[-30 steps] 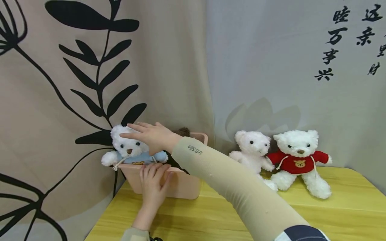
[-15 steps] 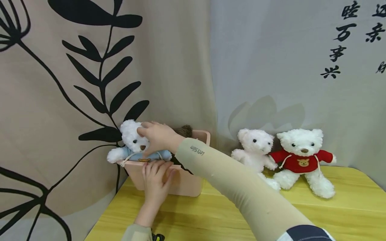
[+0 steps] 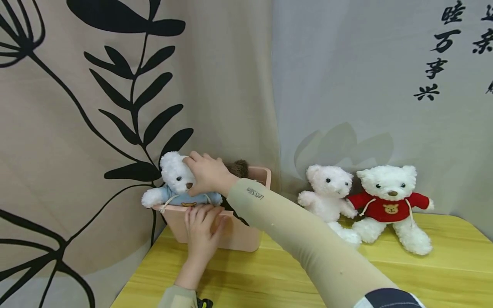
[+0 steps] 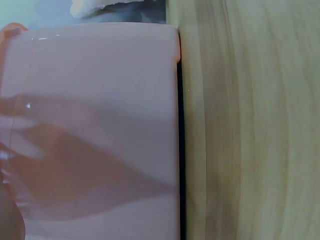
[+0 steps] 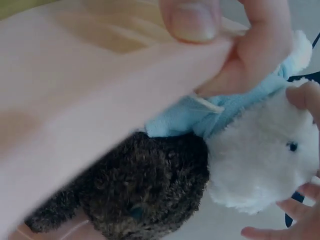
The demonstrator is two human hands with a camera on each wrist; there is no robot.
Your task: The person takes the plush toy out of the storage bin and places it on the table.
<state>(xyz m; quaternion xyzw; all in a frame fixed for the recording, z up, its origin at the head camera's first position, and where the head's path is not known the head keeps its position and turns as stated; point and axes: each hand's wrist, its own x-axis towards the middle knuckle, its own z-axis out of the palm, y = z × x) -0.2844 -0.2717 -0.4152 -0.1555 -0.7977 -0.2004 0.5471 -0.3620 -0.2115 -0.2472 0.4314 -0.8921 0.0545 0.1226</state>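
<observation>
On the table [image 3: 289, 278], one pink bin [image 3: 242, 235], with two hands at it. Gripping the bin's front rim with the left hand [image 3: 202, 235], thumb outside the wall and fingers over the edge. Holding one blue bear [image 3: 175, 182] by the head with the right hand [image 3: 208, 173], thumb across the face, fingers spread round the far side. Blue bear, white-furred and upright at the bin's left end: head and chest above the rim, one paw out over the left corner. Beside it in the bin, dark fur, probably just one brown bear [image 5: 150, 185], though largely hidden by the arm and rim. Well to the right of the bin, two more seated side by side: one plain bear [image 3: 329, 192], nearer, and one red bear [image 3: 390, 209], farther. Behind the bin, a curtain [image 3: 231, 85] with black plant prints.
</observation>
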